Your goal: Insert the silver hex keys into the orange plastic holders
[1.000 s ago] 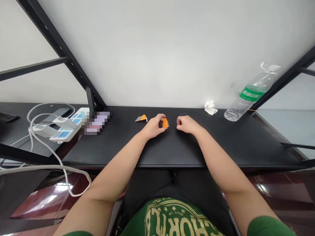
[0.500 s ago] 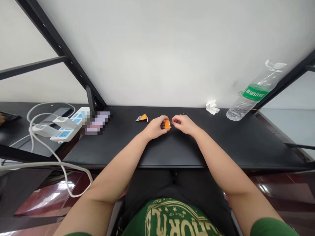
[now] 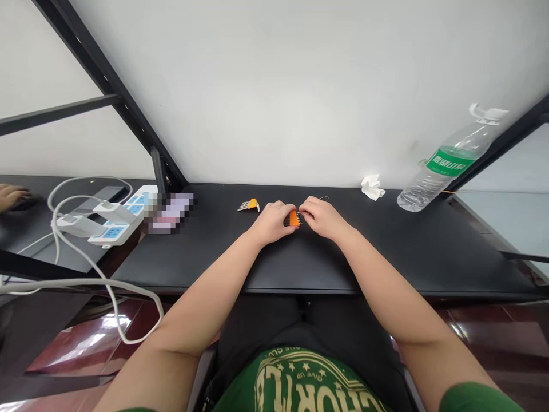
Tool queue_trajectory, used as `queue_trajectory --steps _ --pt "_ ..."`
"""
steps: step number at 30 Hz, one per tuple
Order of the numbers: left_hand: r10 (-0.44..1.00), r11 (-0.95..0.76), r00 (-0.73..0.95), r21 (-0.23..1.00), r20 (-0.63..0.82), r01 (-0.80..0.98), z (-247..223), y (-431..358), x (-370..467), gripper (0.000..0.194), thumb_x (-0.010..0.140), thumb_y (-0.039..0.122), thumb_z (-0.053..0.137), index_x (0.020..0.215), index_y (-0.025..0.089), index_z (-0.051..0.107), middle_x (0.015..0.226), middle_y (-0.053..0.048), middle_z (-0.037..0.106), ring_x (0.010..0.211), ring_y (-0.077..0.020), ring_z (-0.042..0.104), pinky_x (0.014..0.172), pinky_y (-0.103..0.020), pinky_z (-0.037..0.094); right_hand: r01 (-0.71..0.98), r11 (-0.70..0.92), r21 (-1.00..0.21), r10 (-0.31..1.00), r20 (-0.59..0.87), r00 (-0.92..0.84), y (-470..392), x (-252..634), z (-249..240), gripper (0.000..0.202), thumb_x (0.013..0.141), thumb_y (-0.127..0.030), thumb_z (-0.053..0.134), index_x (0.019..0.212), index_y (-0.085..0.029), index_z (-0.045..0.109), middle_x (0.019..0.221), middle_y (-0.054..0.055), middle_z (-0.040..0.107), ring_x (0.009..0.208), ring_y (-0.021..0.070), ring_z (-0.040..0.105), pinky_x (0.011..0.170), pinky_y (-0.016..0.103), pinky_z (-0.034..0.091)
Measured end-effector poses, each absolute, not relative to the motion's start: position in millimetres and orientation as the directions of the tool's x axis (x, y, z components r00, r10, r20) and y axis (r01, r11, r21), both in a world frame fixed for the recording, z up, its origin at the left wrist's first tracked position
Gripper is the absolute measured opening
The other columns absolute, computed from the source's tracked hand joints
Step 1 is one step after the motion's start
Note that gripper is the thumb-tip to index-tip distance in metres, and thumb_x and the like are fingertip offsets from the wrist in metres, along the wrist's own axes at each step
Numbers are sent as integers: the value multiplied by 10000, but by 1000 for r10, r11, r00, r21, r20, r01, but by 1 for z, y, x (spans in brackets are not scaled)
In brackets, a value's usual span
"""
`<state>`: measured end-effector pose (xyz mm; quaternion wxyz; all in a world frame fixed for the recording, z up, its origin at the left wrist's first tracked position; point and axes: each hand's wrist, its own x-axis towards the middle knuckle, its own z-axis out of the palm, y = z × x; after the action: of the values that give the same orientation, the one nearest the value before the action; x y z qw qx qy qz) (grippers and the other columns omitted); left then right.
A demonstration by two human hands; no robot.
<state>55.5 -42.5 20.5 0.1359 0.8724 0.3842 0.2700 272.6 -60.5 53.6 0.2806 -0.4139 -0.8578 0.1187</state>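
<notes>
My left hand is closed around an orange hex key holder, thumb in front and fingers behind. Short silver key ends stick out of its right side. Against those ends, the closed fingertips of my right hand pinch what looks like a hex key, mostly hidden by the fingers. Just behind the right hand, a thin dark hex key shows on the black desk. A second orange holder with several silver hex keys lies to the left, beyond my left hand.
A crumpled tissue and a large clear water bottle stand at the back right. On the left are a blurred-out item, a white power strip and looping white cables. Another person's hand rests at the far left.
The orange holder has turned in my left hand and shifted slightly right, closer to my right fingertips. Another person's hand has come further into view at the far left.
</notes>
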Motion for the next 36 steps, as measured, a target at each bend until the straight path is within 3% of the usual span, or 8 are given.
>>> queue_trajectory --steps 3,5,7,9,14,22,31,36 --pt "749 -660 547 497 373 564 21 -42 55 439 801 339 802 1208 230 679 1055 -77 716 1028 -292 652 943 -447 499 566 586 -580 810 410 -419 -60 271 54 179 939 -201 540 921 -230 716 940 56 658 804 198 594 769 354 475" --pt "742 -666 544 530 392 526 21 -42 55 454 802 331 802 1228 235 679 1072 -68 723 1019 -275 655 948 -429 507 462 468 -753 879 346 -327 -58 272 54 114 916 -262 615 901 -237 725 896 38 669 764 189 586 749 355 486" --pt "733 -674 531 563 425 479 22 -44 55 459 804 322 799 1237 232 676 1083 -62 725 1003 -254 657 946 -408 517 262 284 -922 937 210 -279 -57 272 52 113 872 -339 712 906 -233 729 840 22 673 722 175 580 714 344 491" --pt "728 -679 495 598 474 427 24 -46 56 462 811 321 796 1245 227 668 1109 -62 720 1002 -234 657 947 -386 527 24 103 -994 956 93 -279 -56 273 50 220 824 -414 790 908 -221 726 801 10 667 702 156 574 683 316 483" --pt "700 -708 462 612 545 352 28 -51 57 450 827 320 785 1250 226 663 1095 -57 704 975 -205 650 912 -345 541 -287 -164 -944 904 -27 -426 -56 274 47 375 774 -533 838 916 -222 683 907 19 667 837 167 614 751 301 512" --pt "704 -690 521 638 483 341 31 -59 61 517 778 256 792 1280 243 671 1007 -44 687 935 -208 649 865 -347 554 -321 -390 -863 798 -144 -585 -60 269 36 359 762 -427 862 898 -227 596 887 -4 641 765 157 607 710 301 521" --pt "713 -688 501 629 492 362 30 -55 57 508 774 249 799 1261 217 660 1063 -59 704 965 -226 661 893 -367 552 -370 -392 -842 830 -150 -538 -58 266 32 253 837 -382 818 874 -219 627 909 -2 659 816 154 636 709 289 536" --pt "724 -674 521 622 452 398 28 -54 56 458 772 260 796 1211 220 672 1028 -53 705 945 -225 668 873 -361 553 -268 -322 -908 860 -163 -483 -58 267 31 298 795 -404 857 801 -209 632 866 5 681 803 161 649 743 315 550"
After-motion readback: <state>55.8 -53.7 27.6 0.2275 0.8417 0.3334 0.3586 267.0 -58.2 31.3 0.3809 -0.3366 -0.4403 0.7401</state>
